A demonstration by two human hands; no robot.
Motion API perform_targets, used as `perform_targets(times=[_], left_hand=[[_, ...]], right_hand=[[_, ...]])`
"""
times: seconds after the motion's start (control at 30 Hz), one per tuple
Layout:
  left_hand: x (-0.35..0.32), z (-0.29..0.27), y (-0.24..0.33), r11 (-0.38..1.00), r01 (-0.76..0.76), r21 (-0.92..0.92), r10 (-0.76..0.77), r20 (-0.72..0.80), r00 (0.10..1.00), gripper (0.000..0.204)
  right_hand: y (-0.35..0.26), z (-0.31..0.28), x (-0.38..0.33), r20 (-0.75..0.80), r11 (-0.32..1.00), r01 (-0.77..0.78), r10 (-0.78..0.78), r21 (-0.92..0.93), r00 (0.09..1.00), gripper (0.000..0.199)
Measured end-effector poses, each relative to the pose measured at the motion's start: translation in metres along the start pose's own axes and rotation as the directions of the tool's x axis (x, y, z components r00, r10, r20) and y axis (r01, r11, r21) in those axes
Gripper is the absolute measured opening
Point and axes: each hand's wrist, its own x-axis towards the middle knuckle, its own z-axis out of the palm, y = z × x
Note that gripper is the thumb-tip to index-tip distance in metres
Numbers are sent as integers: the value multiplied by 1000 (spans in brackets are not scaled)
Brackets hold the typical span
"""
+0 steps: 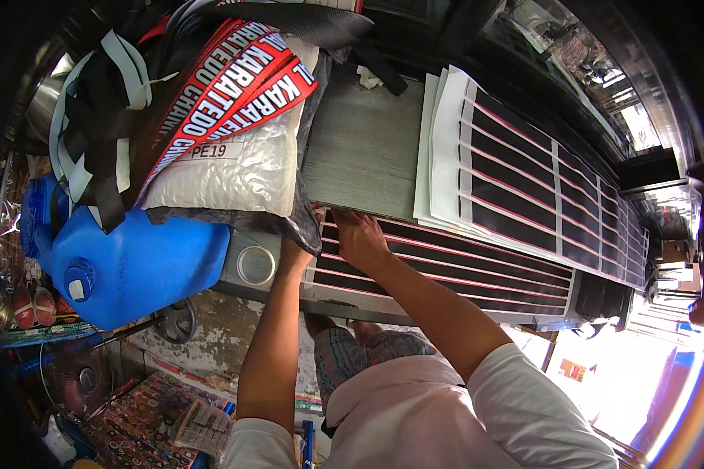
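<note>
Right hand [360, 238] lies flat, fingers spread, pressing the striped sheet [446, 270] on the counter [364, 148]. Left hand [293, 254] at the sheet's end, fingers hidden: cannot tell. Step judged: aligning sheet; next needs both ends squared.

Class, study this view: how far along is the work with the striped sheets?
Looks done: a stack of striped sheets lies on the grey table. In hand: the right hand presses another striped sheet at the near edge; the left hand is at its corner. What is left cannot be judged.
</note>
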Motion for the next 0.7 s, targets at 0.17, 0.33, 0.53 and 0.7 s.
perform_targets(times=[0.17, 0.33, 0.53, 0.7], left_hand=[[-5, 11, -29, 994, 40, -98, -44, -40, 998, 40], [-8, 14, -71, 955, 6, 295, 1, -24, 1000, 45], [23, 14, -27, 916, -201, 346, 295, -244, 924, 36], [32, 1, -9, 973, -89, 211, 139, -233, 963, 42]], right_hand=[[-6, 0, 3, 30, 1000, -19, 19, -5, 999, 58], [-11, 2, 5, 82, 1000, -21, 22, -19, 996, 61], [15, 17, 2, 54, 999, -51, 51, -6, 997, 62], [12, 11, 2, -1, 999, 32, -32, -19, 999, 61]])
